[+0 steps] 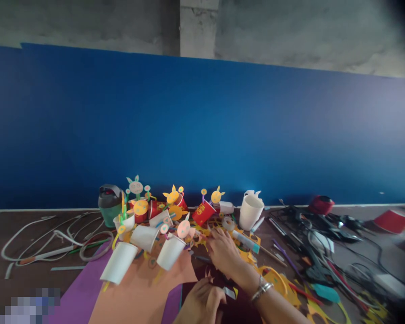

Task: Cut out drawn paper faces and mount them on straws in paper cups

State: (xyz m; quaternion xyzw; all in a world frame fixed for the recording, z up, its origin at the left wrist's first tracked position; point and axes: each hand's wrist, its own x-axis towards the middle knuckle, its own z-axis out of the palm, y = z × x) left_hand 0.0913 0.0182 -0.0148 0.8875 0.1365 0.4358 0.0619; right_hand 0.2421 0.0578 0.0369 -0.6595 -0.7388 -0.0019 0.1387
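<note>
At the bottom centre, my left hand (200, 300) is closed, its fingertips pinching a small pale paper cutout (208, 274) with pointed tips, partly hidden by the fingers. Farther forward, my right hand (223, 252) lies with fingers stretched out over yellow paper scraps and has a silver bracelet (262, 288) at its wrist. A roll of clear tape (228, 223) and a glue stick (245, 241) with a blue-green end are just right of those fingers. White paper cups (171, 252) with paper flower and animal faces on stems lie tipped to the left.
Orange paper (135, 292) and purple paper (84, 288) cover the front left. Red cups (203, 213) stand and lean behind, beside an upright white cup (251, 212). Tangled cables (324, 252) crowd the right; white cords (37, 256) loop at left. A blue panel (202, 126) closes the back.
</note>
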